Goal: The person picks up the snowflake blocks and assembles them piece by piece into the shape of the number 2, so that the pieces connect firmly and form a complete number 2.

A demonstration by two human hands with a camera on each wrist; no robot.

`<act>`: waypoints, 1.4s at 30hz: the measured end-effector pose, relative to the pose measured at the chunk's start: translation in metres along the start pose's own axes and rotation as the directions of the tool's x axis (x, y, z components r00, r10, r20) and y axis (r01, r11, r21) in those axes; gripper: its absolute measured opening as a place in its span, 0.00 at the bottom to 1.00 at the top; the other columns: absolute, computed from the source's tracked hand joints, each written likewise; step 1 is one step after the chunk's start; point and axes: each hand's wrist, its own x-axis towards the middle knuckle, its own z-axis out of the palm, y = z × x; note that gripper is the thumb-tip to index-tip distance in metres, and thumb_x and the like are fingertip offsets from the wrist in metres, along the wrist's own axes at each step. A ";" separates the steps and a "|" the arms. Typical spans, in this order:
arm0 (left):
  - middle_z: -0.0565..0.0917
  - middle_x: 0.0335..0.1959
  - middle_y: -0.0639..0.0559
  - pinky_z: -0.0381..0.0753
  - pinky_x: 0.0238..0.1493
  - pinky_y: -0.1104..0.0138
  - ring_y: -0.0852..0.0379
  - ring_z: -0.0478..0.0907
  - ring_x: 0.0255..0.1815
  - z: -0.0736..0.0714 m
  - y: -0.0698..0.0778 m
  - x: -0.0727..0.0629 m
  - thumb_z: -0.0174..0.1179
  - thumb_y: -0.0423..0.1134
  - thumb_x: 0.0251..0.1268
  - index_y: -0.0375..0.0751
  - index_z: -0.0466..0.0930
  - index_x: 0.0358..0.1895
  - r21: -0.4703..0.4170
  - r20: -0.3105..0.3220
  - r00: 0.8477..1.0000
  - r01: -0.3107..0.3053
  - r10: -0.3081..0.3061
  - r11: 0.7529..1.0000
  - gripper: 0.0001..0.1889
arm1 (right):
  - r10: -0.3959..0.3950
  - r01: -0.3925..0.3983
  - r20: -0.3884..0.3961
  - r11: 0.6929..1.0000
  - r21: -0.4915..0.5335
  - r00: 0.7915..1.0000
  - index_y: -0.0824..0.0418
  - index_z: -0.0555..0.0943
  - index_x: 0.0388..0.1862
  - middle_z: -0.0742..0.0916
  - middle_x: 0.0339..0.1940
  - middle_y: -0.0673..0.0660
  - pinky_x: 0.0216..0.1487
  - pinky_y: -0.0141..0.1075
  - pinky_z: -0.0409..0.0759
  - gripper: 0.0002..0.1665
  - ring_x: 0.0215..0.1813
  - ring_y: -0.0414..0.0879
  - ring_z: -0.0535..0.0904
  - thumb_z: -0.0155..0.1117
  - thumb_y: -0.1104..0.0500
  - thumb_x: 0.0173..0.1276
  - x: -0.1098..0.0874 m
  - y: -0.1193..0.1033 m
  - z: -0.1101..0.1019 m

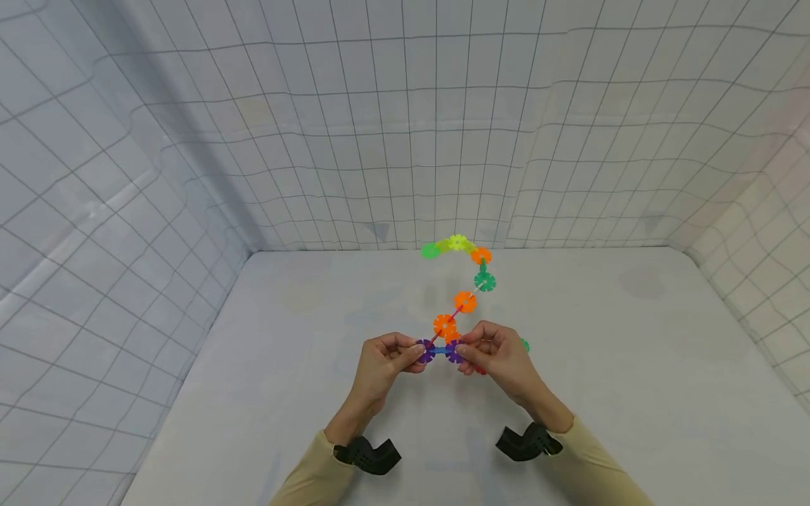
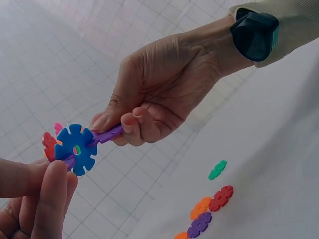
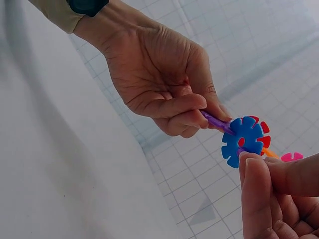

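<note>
Small notched plastic discs are joined in a colourful chain. My left hand point(image 1: 381, 362) pinches a purple disc point(image 1: 422, 349) between thumb and fingers. With thumb and fingertips, my right hand point(image 1: 500, 357) grips another purple disc point(image 1: 452, 353). Between them a blue disc point(image 1: 441, 350), seen face-on in the left wrist view, has both purple discs slotted into its edge. From the left purple disc the chain runs away through a red disc point(image 1: 435, 337) and an orange disc point(image 1: 439, 326), curving past a green disc point(image 1: 484, 282) to a light green disc point(image 1: 430, 251).
On the white table point(image 1: 304, 302) near my right hand lie several loose discs, among them a green disc point(image 2: 218, 170), a red disc point(image 2: 221, 198) and a purple disc point(image 2: 199, 225). Grid-patterned white sheeting point(image 1: 392, 140) rises behind and at both sides.
</note>
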 end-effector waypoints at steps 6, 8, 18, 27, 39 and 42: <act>0.84 0.26 0.41 0.82 0.32 0.64 0.58 0.82 0.22 0.001 0.000 0.000 0.62 0.26 0.60 0.18 0.77 0.36 0.005 -0.008 1.000 -0.006 0.007 1.000 0.09 | -0.005 0.005 -0.012 1.000 0.019 1.000 0.76 0.73 0.35 0.85 0.28 0.61 0.29 0.36 0.82 0.11 0.23 0.49 0.83 0.65 0.69 0.63 0.000 0.000 0.001; 0.84 0.26 0.41 0.82 0.32 0.64 0.58 0.82 0.22 0.001 0.000 0.000 0.62 0.26 0.60 0.18 0.77 0.36 0.002 -0.006 1.000 -0.008 0.008 1.000 0.10 | -0.010 0.010 -0.010 1.000 0.022 1.000 0.77 0.73 0.34 0.85 0.28 0.61 0.29 0.36 0.82 0.11 0.23 0.50 0.83 0.64 0.69 0.63 0.000 0.001 0.001; 0.84 0.28 0.42 0.82 0.34 0.64 0.58 0.83 0.24 0.001 0.000 0.001 0.62 0.26 0.60 0.19 0.77 0.36 -0.006 -0.016 1.000 0.010 -0.010 1.000 0.08 | -0.020 0.020 -0.013 0.999 -0.035 1.000 0.74 0.75 0.36 0.85 0.31 0.65 0.29 0.37 0.82 0.08 0.25 0.53 0.83 0.64 0.69 0.63 -0.001 -0.004 0.002; 0.83 0.26 0.42 0.82 0.34 0.64 0.58 0.82 0.23 -0.005 -0.008 -0.002 0.62 0.26 0.60 0.19 0.77 0.36 0.006 -0.084 0.995 0.046 -0.045 0.999 0.08 | 0.042 -0.045 -0.042 0.996 -0.079 0.998 0.72 0.77 0.38 0.85 0.32 0.65 0.32 0.42 0.82 0.10 0.29 0.63 0.81 0.66 0.66 0.63 0.003 0.005 0.009; 0.83 0.26 0.42 0.82 0.35 0.62 0.54 0.83 0.25 -0.018 -0.041 -0.013 0.63 0.26 0.59 0.19 0.78 0.37 0.007 -0.240 0.965 0.109 -0.104 0.994 0.09 | 0.158 -0.155 0.030 0.985 -0.074 0.987 0.77 0.76 0.45 0.84 0.34 0.65 0.38 0.45 0.82 0.12 0.34 0.59 0.83 0.61 0.70 0.65 0.009 0.038 0.016; 0.83 0.25 0.42 0.82 0.33 0.64 0.55 0.83 0.24 -0.019 -0.048 -0.015 0.64 0.26 0.58 0.19 0.78 0.37 0.021 -0.261 0.959 0.123 -0.113 0.992 0.10 | 0.198 -0.195 0.043 0.978 -0.069 0.979 0.77 0.75 0.45 0.85 0.33 0.66 0.38 0.44 0.82 0.12 0.33 0.60 0.83 0.61 0.70 0.65 0.010 0.043 0.017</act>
